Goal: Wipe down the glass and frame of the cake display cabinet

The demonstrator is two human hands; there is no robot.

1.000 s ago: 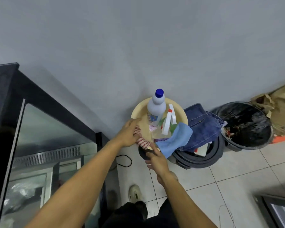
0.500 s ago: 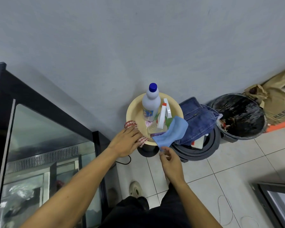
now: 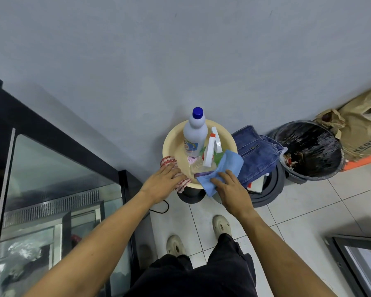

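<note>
My right hand (image 3: 228, 190) has come up from below the round cream plastic basin (image 3: 173, 144) to lie flat-fingered on the light blue cloth (image 3: 227, 168), my left hand (image 3: 162, 182) pressing straight-fingered on the red-checked rag (image 3: 169, 162); I'm gathering supplies, next gripping a cloth and turning to the black-framed glass display cabinet (image 3: 51, 168) at left.

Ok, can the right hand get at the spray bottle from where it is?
Probably yes. The right hand rests on the blue cloth at the basin rim, and the spray bottle stands just beyond it, trigger head exposed. Only the cloth lies between.
</note>
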